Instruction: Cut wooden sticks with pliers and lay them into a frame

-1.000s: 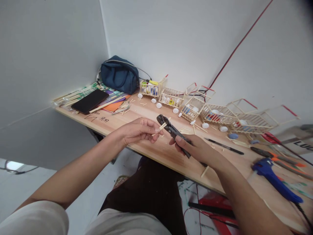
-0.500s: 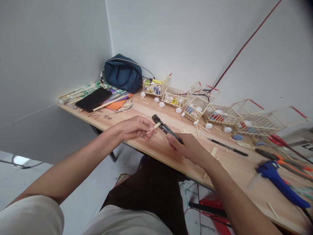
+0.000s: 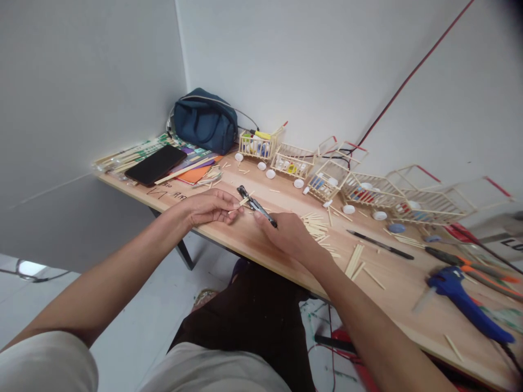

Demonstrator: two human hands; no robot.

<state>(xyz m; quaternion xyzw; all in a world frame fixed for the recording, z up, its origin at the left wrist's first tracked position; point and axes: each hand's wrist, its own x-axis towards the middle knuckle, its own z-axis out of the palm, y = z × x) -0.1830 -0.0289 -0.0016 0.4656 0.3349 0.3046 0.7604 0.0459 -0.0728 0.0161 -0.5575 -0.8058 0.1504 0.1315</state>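
Note:
My left hand [image 3: 210, 207] pinches a thin wooden stick [image 3: 243, 202] low over the wooden table [image 3: 261, 247]. The stick's end lies between the jaws of black cutting pliers [image 3: 254, 204]. My right hand [image 3: 288, 235] is closed round the pliers' handles, just right of the left hand. A heap of cut sticks [image 3: 316, 227] lies on the table right behind my right hand. More loose sticks [image 3: 354, 261] lie further right.
A row of small stick-built carts [image 3: 327, 179] with white bottle-cap wheels runs along the wall. A blue bag [image 3: 206, 121], a black phone [image 3: 155, 165] and coloured sheets fill the left corner. A black pen [image 3: 379, 245], a blue glue gun [image 3: 466, 302] and orange-handled tools lie at the right.
Both hands have sunk from above the table edge down and left onto the tabletop, still holding the stick and the pliers. The view has shifted, showing the stick heap.

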